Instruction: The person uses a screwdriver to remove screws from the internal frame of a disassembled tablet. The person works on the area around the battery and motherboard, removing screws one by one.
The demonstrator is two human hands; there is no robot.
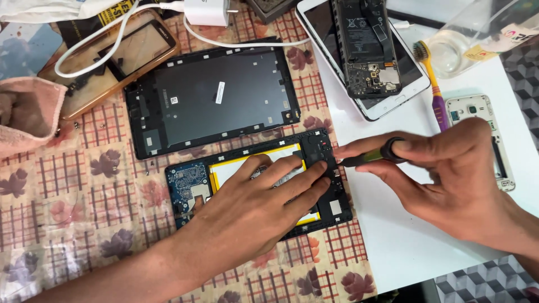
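Observation:
An opened tablet (193, 188) lies on the flowered cloth, showing a blue circuit board on its left and a yellow-edged battery in the middle. My left hand (261, 205) lies flat on the battery, fingers spread toward the tablet's right end. My right hand (449, 174) grips a small screwdriver (370, 156) with a yellow-and-black handle, its tip at the tablet's upper right corner. The tablet's black back cover (216, 98) lies inside-up just behind it.
A brown-framed touch panel (143, 45) and white charger with cable (206, 11) sit at the back left, a pink cloth (28, 112) at the far left. On the white board are a white tablet (387, 104) under a phone board, a toothbrush (432, 84), a white phone frame (480, 109).

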